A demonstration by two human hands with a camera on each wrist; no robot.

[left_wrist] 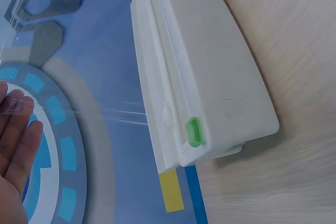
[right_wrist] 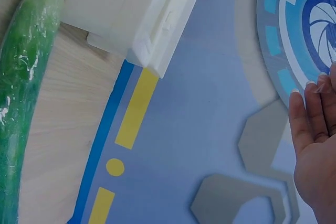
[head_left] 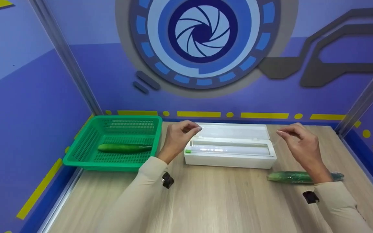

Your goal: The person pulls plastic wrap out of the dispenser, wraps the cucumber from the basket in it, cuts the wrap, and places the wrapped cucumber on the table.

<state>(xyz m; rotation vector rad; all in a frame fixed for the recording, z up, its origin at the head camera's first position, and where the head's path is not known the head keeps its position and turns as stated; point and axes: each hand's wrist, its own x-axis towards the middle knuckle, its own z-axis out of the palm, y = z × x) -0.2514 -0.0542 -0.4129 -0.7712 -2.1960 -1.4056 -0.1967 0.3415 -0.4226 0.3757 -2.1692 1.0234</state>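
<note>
A white cling-film dispenser [head_left: 230, 159] lies on the wooden table with its lid [head_left: 235, 131] open and the roll showing. My left hand [head_left: 195, 129] pinches one corner of a clear film sheet above the box's left end. Over the right end, my right hand [head_left: 281, 132] pinches the other corner. In the left wrist view the film [left_wrist: 113, 113] stretches from the dispenser [left_wrist: 210, 77] toward my left hand [left_wrist: 16, 145], near the green slider [left_wrist: 194, 131]. A film-wrapped cucumber [head_left: 290, 177] lies under my right wrist and shows as the wrapped cucumber [right_wrist: 23, 93] beside the dispenser [right_wrist: 131, 9]; my right hand [right_wrist: 315, 140] is at that view's edge.
A green basket [head_left: 108, 161] at the left holds one bare cucumber [head_left: 123, 148]. Blue walls close in the table at the back and both sides. Bare wood stretches in front of the dispenser.
</note>
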